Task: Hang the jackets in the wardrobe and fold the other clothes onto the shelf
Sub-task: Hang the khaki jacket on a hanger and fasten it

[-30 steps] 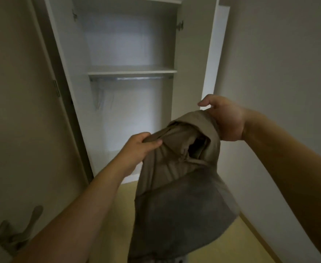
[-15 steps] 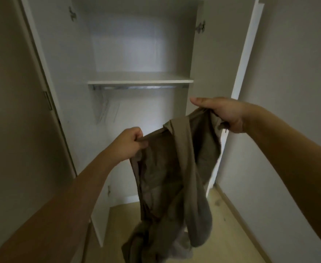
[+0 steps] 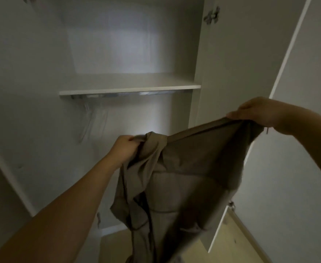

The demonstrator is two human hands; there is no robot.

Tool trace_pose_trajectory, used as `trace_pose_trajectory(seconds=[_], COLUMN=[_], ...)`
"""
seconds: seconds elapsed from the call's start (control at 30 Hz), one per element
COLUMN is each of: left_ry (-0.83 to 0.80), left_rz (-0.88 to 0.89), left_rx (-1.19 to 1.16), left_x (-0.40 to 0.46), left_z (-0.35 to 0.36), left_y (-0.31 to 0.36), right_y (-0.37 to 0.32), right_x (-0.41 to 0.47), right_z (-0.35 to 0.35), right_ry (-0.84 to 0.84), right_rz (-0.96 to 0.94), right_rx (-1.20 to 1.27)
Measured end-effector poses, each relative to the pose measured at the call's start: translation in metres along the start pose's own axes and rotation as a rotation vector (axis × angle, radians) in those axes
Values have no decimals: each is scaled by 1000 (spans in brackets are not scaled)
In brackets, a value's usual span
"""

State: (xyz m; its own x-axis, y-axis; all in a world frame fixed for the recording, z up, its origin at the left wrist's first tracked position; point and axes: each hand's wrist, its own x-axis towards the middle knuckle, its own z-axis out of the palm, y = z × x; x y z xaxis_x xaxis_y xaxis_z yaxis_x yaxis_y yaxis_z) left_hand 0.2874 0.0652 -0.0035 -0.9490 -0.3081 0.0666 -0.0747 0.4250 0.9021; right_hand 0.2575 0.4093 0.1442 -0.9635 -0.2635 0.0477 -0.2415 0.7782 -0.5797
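Observation:
A tan-brown garment (image 3: 184, 177) hangs in front of me, stretched by its top edge between both hands. My left hand (image 3: 124, 148) grips its left corner, fingers curled round the bunched cloth. My right hand (image 3: 258, 112) pinches the other corner, higher and further right. The rest of the cloth droops down toward the floor, twisted on the left side. Behind it stands the open white wardrobe with its shelf (image 3: 129, 88) and a metal hanging rail (image 3: 131, 94) just under the shelf.
The wardrobe's right door (image 3: 237, 63) stands open next to my right hand, hinge (image 3: 211, 15) at the top. Its left door panel (image 3: 13, 111) is open on the left. Pale wooden floor (image 3: 231, 240) shows at the bottom right, beside a plain wall (image 3: 298, 186).
My hands have moved apart, spreading the garment's top edge wide. I have come closer to the wardrobe, and the shelf now looks larger and higher.

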Motion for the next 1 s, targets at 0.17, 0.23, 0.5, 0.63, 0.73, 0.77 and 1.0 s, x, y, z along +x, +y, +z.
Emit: trace_pose_trajectory(seconds=[0.17, 0.23, 0.5, 0.63, 0.73, 0.77, 1.0], left_ry=[-41, -25, -7, 11, 127, 151, 99], left_rz=[448, 558, 429, 171, -96, -167, 348], left_rx=[108, 145, 829, 745, 524, 365, 63], left_x=[67, 89, 189, 212, 220, 224, 262], left_z=[43, 51, 2, 14, 16, 13, 28], left_y=[116, 157, 158, 47, -18, -30, 100], right_y=[11, 4, -35, -55, -43, -33, -5], right_x=[80, 113, 245, 284, 302, 308, 323], right_z=[57, 82, 39, 43, 39, 35, 78], right_ry=[-311, -410, 12, 58, 124, 165, -77], right_rz=[-13, -165, -251, -218, -118, -91, -265], right_rx=[77, 322, 1058, 1111, 1267, 1226, 398])
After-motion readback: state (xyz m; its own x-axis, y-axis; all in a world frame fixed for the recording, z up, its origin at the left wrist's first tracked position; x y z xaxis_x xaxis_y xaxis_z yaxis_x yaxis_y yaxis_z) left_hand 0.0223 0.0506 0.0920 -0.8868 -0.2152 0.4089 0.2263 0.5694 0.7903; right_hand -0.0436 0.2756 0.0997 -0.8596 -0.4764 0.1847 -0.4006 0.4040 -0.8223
